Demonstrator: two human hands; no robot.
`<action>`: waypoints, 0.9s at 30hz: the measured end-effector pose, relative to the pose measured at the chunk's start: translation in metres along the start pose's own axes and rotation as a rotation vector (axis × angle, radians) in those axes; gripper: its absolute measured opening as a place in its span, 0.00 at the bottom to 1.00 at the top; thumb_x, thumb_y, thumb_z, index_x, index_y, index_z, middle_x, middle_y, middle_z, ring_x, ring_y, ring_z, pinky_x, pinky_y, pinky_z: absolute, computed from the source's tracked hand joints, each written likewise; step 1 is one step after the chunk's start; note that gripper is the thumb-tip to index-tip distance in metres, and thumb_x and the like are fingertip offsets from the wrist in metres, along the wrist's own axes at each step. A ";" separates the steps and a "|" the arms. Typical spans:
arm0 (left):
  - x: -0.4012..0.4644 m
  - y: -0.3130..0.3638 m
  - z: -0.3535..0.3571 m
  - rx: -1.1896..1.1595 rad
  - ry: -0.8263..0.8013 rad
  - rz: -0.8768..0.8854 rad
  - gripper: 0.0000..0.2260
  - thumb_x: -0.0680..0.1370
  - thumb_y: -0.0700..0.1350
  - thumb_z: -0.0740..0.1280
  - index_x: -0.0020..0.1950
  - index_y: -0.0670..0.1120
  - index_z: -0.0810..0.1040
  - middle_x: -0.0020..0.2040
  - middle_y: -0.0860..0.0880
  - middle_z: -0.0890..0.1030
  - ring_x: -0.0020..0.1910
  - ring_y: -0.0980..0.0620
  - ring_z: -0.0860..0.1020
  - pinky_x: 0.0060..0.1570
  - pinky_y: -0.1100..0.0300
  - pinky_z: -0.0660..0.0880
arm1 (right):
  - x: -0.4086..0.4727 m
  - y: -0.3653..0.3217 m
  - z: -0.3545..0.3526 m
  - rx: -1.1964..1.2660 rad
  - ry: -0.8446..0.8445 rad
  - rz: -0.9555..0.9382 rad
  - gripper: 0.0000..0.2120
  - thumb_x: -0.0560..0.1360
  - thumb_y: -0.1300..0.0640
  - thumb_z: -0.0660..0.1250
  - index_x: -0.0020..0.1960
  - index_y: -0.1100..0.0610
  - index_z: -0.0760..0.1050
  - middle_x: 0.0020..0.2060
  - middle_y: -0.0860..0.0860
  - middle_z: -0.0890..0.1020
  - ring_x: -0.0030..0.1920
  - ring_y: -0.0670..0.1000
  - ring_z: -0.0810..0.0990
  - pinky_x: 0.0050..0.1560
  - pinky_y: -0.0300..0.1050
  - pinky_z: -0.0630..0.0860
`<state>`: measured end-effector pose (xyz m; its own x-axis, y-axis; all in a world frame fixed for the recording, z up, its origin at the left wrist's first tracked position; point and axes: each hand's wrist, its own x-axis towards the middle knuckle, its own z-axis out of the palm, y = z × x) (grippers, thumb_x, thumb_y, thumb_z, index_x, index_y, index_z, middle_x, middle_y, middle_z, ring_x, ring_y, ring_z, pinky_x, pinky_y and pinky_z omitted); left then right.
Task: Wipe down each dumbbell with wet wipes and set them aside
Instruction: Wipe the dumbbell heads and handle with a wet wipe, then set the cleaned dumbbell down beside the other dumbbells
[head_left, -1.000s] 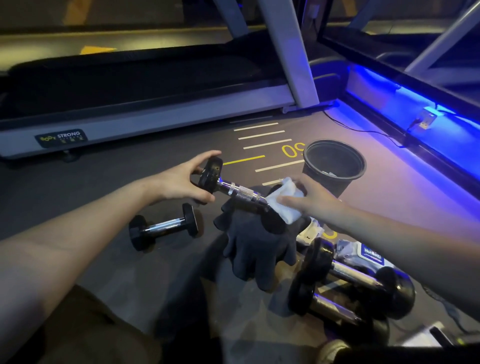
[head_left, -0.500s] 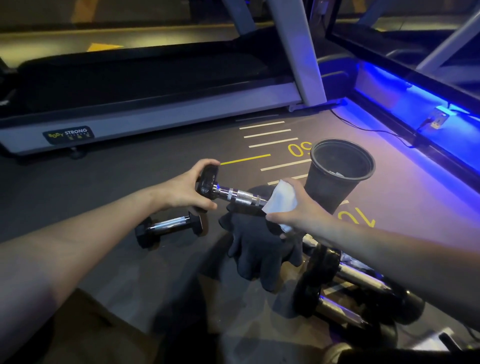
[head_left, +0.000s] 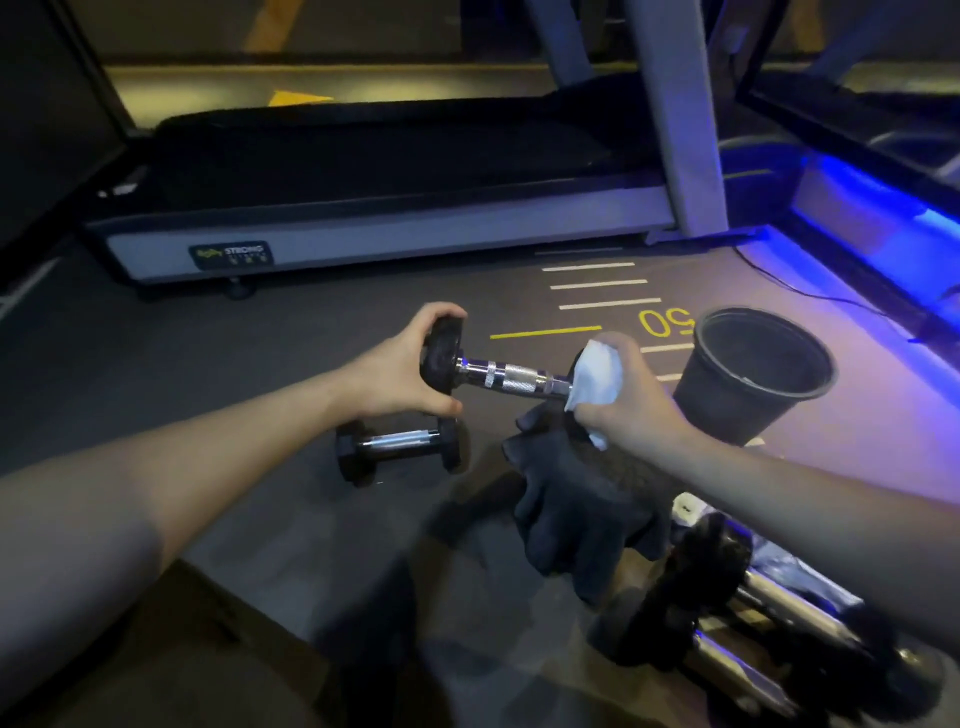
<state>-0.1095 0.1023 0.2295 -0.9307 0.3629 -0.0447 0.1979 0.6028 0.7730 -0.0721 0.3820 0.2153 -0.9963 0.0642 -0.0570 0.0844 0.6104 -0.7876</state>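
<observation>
A small dumbbell (head_left: 506, 375) with black ends and a chrome knurled handle is held level above the floor. My left hand (head_left: 402, 371) grips its left black end. My right hand (head_left: 628, 395) holds a white wet wipe (head_left: 597, 379) wrapped over the dumbbell's right end, which is hidden. A second small dumbbell (head_left: 399, 447) lies on the floor just below my left hand. Larger dumbbells (head_left: 748, 623) with chrome handles lie at the lower right, partly under my right forearm.
A black bucket (head_left: 756, 382) stands right of my right hand. Dark gloves (head_left: 582, 509) lie below the held dumbbell. A treadmill (head_left: 384, 228) runs across the back. Blue-lit equipment (head_left: 878, 218) lines the right side. A wipes packet (head_left: 779, 561) shows behind the larger dumbbells.
The wipe in my right hand has moved from the handle's end up over the dumbbell's right black end. The dumbbell has levelled out and shifted slightly up and right.
</observation>
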 end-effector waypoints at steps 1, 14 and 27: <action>-0.005 -0.006 -0.008 0.008 0.017 0.000 0.43 0.66 0.41 0.82 0.73 0.57 0.62 0.63 0.52 0.75 0.58 0.51 0.79 0.57 0.65 0.74 | 0.002 -0.008 0.006 -0.006 -0.016 -0.018 0.34 0.67 0.63 0.72 0.61 0.36 0.60 0.37 0.45 0.78 0.33 0.44 0.77 0.33 0.39 0.75; -0.059 -0.168 -0.007 -0.140 0.128 -0.241 0.42 0.59 0.49 0.78 0.69 0.70 0.65 0.59 0.50 0.82 0.57 0.45 0.82 0.62 0.45 0.77 | 0.020 -0.021 0.151 0.026 -0.247 0.082 0.30 0.65 0.63 0.67 0.57 0.36 0.64 0.36 0.56 0.82 0.22 0.53 0.79 0.29 0.47 0.80; -0.077 -0.278 0.076 -0.256 0.097 -0.476 0.43 0.64 0.38 0.76 0.71 0.69 0.67 0.43 0.59 0.85 0.34 0.59 0.79 0.41 0.62 0.79 | 0.041 0.060 0.249 -0.106 -0.447 0.146 0.28 0.73 0.61 0.72 0.69 0.50 0.66 0.43 0.42 0.74 0.46 0.47 0.76 0.48 0.40 0.73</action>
<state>-0.0698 -0.0391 -0.0301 -0.9258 0.0176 -0.3777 -0.3218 0.4878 0.8115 -0.1116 0.2250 0.0133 -0.8811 -0.1760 -0.4389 0.2020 0.6992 -0.6858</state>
